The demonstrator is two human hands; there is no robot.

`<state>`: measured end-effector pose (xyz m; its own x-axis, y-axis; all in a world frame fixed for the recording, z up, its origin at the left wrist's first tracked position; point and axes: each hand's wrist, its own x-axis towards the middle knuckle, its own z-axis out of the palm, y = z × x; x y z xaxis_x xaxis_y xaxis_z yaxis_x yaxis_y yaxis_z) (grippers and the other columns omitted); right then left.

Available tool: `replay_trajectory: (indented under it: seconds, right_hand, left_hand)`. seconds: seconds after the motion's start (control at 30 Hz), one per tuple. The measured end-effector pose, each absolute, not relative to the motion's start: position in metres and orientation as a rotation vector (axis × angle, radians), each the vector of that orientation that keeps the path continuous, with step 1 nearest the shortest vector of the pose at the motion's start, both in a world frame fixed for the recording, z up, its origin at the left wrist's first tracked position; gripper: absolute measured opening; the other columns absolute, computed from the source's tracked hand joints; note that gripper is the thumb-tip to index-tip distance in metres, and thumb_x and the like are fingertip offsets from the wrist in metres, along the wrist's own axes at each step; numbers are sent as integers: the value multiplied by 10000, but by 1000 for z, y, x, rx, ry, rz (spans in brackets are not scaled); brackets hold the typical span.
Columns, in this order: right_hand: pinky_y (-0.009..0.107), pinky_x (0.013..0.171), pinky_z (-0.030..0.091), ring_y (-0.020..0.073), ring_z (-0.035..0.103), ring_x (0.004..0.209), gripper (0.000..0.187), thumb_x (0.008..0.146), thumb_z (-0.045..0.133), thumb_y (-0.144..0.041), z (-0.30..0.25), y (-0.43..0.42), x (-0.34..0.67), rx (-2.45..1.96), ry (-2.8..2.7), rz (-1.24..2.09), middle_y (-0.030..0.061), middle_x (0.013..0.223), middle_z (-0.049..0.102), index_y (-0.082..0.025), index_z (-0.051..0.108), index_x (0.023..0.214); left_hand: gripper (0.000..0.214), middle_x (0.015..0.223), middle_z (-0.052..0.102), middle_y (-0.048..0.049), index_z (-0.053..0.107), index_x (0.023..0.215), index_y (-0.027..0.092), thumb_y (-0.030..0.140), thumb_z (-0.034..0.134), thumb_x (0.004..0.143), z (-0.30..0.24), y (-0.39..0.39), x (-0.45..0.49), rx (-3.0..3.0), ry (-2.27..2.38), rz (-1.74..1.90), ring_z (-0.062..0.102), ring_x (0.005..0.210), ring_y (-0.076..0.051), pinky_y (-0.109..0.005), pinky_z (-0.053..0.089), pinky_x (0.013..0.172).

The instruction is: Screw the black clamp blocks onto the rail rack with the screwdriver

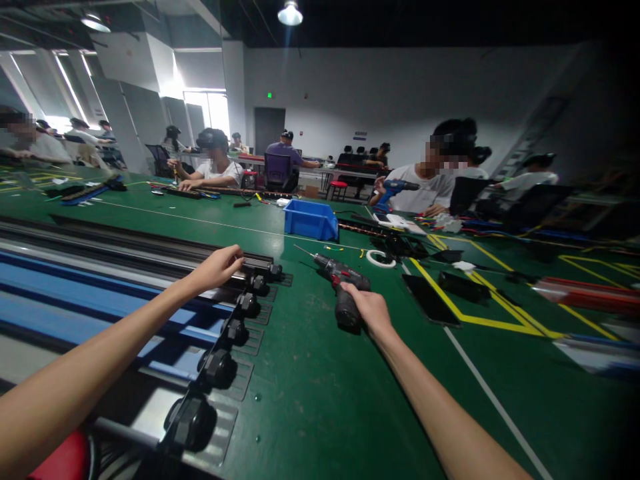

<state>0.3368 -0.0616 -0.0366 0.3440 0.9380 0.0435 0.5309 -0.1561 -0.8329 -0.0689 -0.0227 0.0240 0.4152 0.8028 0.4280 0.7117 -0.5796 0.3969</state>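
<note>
My right hand (369,308) is closed round the grip of a black and red cordless drill (345,275), its long thin bit pointing left and away from me over the green table (295,373). My left hand (220,267) hovers over or rests on the right ends of a row of long metal bars (125,250); its fingers are curled together, and anything in them is hidden. Black hexagonal cable glands (217,368) and flat slotted metal tabs (225,430) stick out from the bar ends. Two tiny screw-like bits (257,397) lie beside the tabs.
Beyond the drill stands a blue parts bin (311,220), with a white tape roll (381,259) to its right. A dark flat panel (431,300) lies by yellow tape lines. Across the table a person in a white shirt (417,187) holds a blue drill (395,190).
</note>
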Motion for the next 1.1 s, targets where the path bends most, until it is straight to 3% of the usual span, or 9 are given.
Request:
replay_trajectory:
  seconds: [0.17,0.23,0.3,0.37,0.47,0.63,0.87,1.1]
  right_hand:
    - [274,493,401,205,580,592,521,790,602,-666,-31,-82,316,-1517,-1103,488,50,635,622,-155,640,694]
    - [282,560,466,221,622,688,475,794,633,-630,-15,-86,310,-1302,-1028,499,70,789,671,-157,638,839]
    - [317,656,528,239,655,818,517,818,602,-631,5,-90,309,-1062,-996,667,100,1026,681,-178,609,1067]
    - [351,688,553,243,657,864,592,857,475,-698,23,-93,314,-888,-1011,994,120,1155,649,-204,587,1164]
    - [323,631,553,194,611,737,618,885,363,-724,31,-99,319,-753,-966,1462,122,1093,653,-204,642,1068]
    - [234,592,543,126,542,639,368,909,523,-520,4,-101,295,-538,-628,1895,69,893,619,-169,636,913]
    - [310,740,598,193,641,799,359,925,514,-455,-30,-94,266,-480,-441,2109,99,853,633,-105,596,933]
    - [324,717,608,213,665,802,317,902,533,-416,-33,-98,267,-536,-488,2134,128,874,670,-113,611,950]
  left_hand:
    - [254,752,570,-14,531,888,180,404,427,950,19,-18,-76,2472,1381,900,498,664,-163,-275,351,632]
    - [255,750,568,-11,530,886,181,405,427,952,18,-17,-78,2471,1383,907,496,662,-161,-273,352,631]
    - [253,751,569,-11,531,885,183,406,430,951,19,-16,-79,2475,1385,918,497,666,-162,-274,354,633]
    - [253,745,569,-11,531,878,184,408,437,946,19,-16,-80,2474,1392,926,498,666,-164,-274,357,631]
    - [249,733,572,-13,538,868,180,405,454,934,20,-17,-79,2457,1395,940,501,659,-162,-274,365,625]
    - [236,705,573,0,541,876,174,397,482,927,20,-19,-75,2272,1312,1021,530,639,-149,-265,400,621]
    - [259,758,614,-20,554,876,153,410,570,901,14,-13,-68,1841,1018,1020,575,644,-131,-274,460,651]
    - [286,883,680,-67,613,914,129,385,701,819,12,-18,-59,1569,933,1069,581,704,-122,-289,466,730]
